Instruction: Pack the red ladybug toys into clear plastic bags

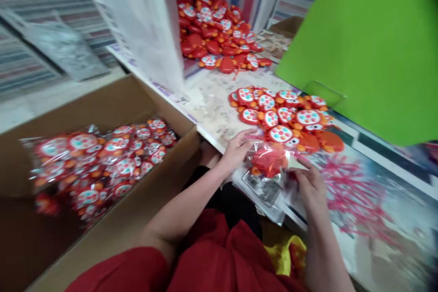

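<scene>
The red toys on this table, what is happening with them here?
A person in red clothing holds one red and orange plastic toy inside a clear plastic bag at the table edge. The left hand and the right hand grip the bag on either side. Just beyond lies a small pile of loose spotted toys, with a larger heap farther back. The brown cardboard box on the left holds bagged toys.

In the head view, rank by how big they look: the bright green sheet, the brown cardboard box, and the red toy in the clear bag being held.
1. Brown cardboard box and bright green sheet: too alike to rank; both cropped.
2. Red toy in clear bag: clearly smallest.
</scene>
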Demonstrator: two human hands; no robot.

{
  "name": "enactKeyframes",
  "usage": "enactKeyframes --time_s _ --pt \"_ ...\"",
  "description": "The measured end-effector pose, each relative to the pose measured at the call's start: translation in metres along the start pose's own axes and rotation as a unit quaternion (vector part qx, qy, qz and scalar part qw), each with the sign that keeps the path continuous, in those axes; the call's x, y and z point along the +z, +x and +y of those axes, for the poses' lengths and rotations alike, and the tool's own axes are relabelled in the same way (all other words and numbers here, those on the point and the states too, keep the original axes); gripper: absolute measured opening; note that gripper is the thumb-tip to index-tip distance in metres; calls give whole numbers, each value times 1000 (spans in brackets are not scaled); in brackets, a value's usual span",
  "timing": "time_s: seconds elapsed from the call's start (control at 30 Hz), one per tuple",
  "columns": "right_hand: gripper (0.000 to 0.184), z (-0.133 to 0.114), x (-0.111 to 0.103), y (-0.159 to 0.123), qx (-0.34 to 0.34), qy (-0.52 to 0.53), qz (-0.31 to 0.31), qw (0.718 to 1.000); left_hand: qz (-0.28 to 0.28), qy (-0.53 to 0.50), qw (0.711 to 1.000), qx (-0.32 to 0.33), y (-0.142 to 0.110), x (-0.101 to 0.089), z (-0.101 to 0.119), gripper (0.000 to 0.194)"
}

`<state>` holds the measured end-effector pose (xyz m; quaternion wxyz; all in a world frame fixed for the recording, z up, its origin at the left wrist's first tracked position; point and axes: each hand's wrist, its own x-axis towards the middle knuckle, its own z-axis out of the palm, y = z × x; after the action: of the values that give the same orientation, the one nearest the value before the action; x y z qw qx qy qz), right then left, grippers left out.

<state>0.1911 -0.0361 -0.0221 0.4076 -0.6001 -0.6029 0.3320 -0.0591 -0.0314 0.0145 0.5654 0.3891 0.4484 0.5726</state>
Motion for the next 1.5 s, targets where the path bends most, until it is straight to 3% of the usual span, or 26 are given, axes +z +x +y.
enactKeyframes --time_s 0.07,0.13,0.23,0.3,0.37,0.4,0.47,0.53,0.6,0.67,0.77,0.87,1.03,1.17,1.3,1.5 --pt "47 -1 1 -2 16 13 -1 1000 61 60 993 76 -14 -19 29 37" --pt "44 -5 1 -4 25 -1 -4 1000 151 136 968 147 -33 -46 64 38" --pt "37 -10 3 -7 12 -44 -3 999 307 207 890 267 -61 -84 109 44" --pt "34 -9 4 -7 4 -65 6 998 351 254 842 323 -69 -97 121 46" --pt "34 -8 5 -6 6 -76 14 997 321 310 830 336 -67 -92 114 44" --pt "35 -8 6 -6 9 -73 15 997 276 337 838 329 -63 -83 105 40" --pt "37 -9 7 -5 12 -55 12 998 139 377 862 308 -48 -56 79 33" --pt "37 -11 8 -4 4 -42 6 999 -28 406 868 286 -30 -22 48 31" --pt "35 -11 9 -3 -12 -43 2 999 -162 442 838 275 -13 10 18 31" --pt "35 -7 10 -1 -29 -48 0 998 -228 497 790 276 -1 34 -8 28" --pt "34 1 11 -1 -50 -54 -1 997 -211 594 727 270 7 49 -33 21" --pt "32 1 9 3 -94 -100 -1 991 -165 644 700 261 8 50 -39 25" --pt "35 -28 15 40 -225 -223 17 948 -162 655 688 265 7 48 -38 27" --pt "50 -49 43 84 -187 -299 -1 936 -154 666 682 260 9 49 -46 28" --pt "83 -49 67 110 -135 -358 -52 922 -147 671 669 285 8 47 -50 23" --pt "95 -38 64 116 -168 -309 -76 933 -179 630 689 311 6 44 -46 24"
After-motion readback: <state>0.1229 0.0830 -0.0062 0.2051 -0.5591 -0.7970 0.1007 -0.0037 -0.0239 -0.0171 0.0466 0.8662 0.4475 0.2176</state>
